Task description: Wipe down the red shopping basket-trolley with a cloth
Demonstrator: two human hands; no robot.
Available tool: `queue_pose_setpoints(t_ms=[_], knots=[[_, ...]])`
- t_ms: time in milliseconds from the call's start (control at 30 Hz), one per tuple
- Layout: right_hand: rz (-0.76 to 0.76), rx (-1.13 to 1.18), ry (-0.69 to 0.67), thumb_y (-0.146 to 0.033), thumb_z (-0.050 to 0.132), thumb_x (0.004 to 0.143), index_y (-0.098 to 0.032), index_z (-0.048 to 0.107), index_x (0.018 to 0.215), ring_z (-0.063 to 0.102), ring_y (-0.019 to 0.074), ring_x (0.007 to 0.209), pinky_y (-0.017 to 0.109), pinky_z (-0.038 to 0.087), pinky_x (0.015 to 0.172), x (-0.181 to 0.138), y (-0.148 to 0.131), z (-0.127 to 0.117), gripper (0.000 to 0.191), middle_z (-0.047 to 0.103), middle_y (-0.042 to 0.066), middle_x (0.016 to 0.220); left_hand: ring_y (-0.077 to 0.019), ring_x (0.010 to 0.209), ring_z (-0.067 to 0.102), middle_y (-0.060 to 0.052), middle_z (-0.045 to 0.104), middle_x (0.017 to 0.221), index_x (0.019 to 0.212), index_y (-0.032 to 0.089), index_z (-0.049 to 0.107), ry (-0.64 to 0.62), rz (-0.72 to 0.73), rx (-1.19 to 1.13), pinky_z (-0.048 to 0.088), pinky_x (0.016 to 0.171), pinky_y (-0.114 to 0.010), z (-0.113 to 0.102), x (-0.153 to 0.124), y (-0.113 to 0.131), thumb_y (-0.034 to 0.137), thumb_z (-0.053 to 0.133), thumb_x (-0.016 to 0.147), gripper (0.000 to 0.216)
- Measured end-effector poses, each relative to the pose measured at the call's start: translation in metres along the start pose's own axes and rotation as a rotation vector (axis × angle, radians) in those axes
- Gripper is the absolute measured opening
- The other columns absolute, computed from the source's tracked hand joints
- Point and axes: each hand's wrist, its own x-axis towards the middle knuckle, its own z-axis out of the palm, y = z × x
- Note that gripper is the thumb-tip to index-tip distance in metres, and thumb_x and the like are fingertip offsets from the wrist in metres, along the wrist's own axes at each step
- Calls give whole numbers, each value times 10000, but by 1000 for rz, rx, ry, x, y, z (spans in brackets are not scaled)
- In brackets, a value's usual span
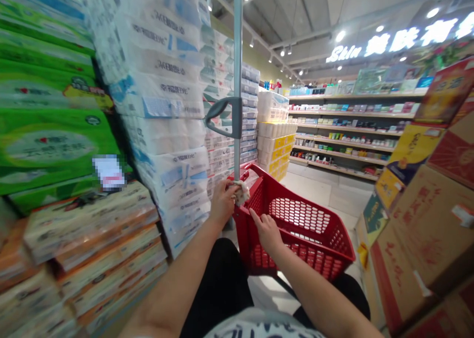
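A red plastic shopping basket (pixel 342 244) with perforated walls stands in front of my knees. From its left end rises a tall metal pole (pixel 237 42), which carries a grey handle grip (pixel 236 117). My left hand (pixel 223 200) is closed on a pale, crumpled cloth (pixel 242 192), pressed at the foot of the pole by the basket's corner. Over the near rim lies my right hand (pixel 268 232), its index finger stretched toward that corner and the other fingers curled at the rim. Its thumb is hidden. The basket's floor is mostly out of sight.
Tall stacks of wrapped paper rolls (pixel 166 81) and green tissue packs (pixel 48 145) line the left. Lower boxed packs (pixel 107 229) stand before them. Cardboard cartons (pixel 425 229) crowd the right side. Stocked shelves (pixel 344 131) cross the back beyond a pale tiled floor (pixel 314 185).
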Motion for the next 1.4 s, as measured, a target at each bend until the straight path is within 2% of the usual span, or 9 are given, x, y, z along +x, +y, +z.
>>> queue_pose_setpoints(t_ms=[200, 400, 633, 833, 900, 1067, 1267, 1333, 1400], knots=[[-4, -7, -12, -9, 420, 811, -230, 311, 1473, 461, 216, 877, 336, 402, 813, -2, 1, 2, 707, 540, 80, 951, -227, 916, 558, -87, 608, 974, 976, 220, 715, -129, 5, 61, 501, 800, -411, 9, -37, 5, 114, 480, 822, 301], [-1, 1, 21, 1, 418, 808, -254, 271, 1488, 451, 206, 845, 325, 397, 797, 0, 0, 1, 741, 533, 63, 915, -227, 941, 560, -85, 615, 1012, 972, 229, 716, -101, -8, 52, 496, 823, -396, 2, -26, 3, 78, 482, 791, 331], [11, 5, 0, -18, 434, 817, -191, 437, 1403, 452, 220, 900, 337, 391, 826, -1, 0, 2, 611, 541, 95, 978, -194, 886, 565, -70, 578, 956, 1007, 213, 693, -136, -23, 32, 525, 784, -363, 10, -60, 6, 76, 491, 797, 322], [8, 8, 24, 0, 426, 796, -252, 259, 1491, 455, 209, 866, 327, 395, 819, -1, -2, 0, 757, 536, 63, 930, -214, 945, 567, -84, 570, 1001, 957, 204, 670, 1, -71, 4, 531, 808, -400, 5, -31, -2, 92, 509, 785, 261], [7, 13, 28, -8, 432, 802, -233, 303, 1474, 454, 211, 875, 329, 393, 828, -2, -2, 0, 721, 538, 69, 943, -218, 956, 570, -87, 579, 1012, 956, 200, 661, -20, -74, -2, 527, 828, -412, 6, -36, 1, 96, 499, 785, 257], [25, 13, 8, -40, 458, 824, -188, 527, 1299, 457, 222, 922, 337, 386, 843, -3, 0, 4, 502, 545, 94, 985, -202, 958, 586, -61, 591, 1002, 939, 202, 640, -157, -99, -14, 532, 858, -388, 15, -74, 9, 74, 463, 762, 281], [15, 12, 18, -5, 430, 806, -231, 306, 1472, 457, 215, 886, 332, 391, 830, -2, -1, 3, 714, 542, 71, 954, -197, 983, 578, -60, 552, 1041, 949, 216, 627, -40, -177, -21, 536, 870, -371, 8, -55, 1, 8, 441, 692, 379], [20, 13, 19, -10, 430, 807, -229, 313, 1471, 457, 218, 885, 335, 392, 826, -2, -1, 3, 708, 542, 75, 952, -208, 1003, 568, -71, 546, 1048, 942, 204, 622, -54, -163, -1, 529, 889, -382, 9, -57, 2, -7, 442, 670, 388], [27, 13, 19, -31, 435, 821, -220, 367, 1446, 458, 222, 891, 338, 392, 820, -2, -2, 2, 656, 543, 83, 955, -220, 1011, 563, -80, 554, 1045, 938, 194, 615, -117, -140, 14, 519, 906, -400, 13, -74, 7, -13, 451, 657, 386]])
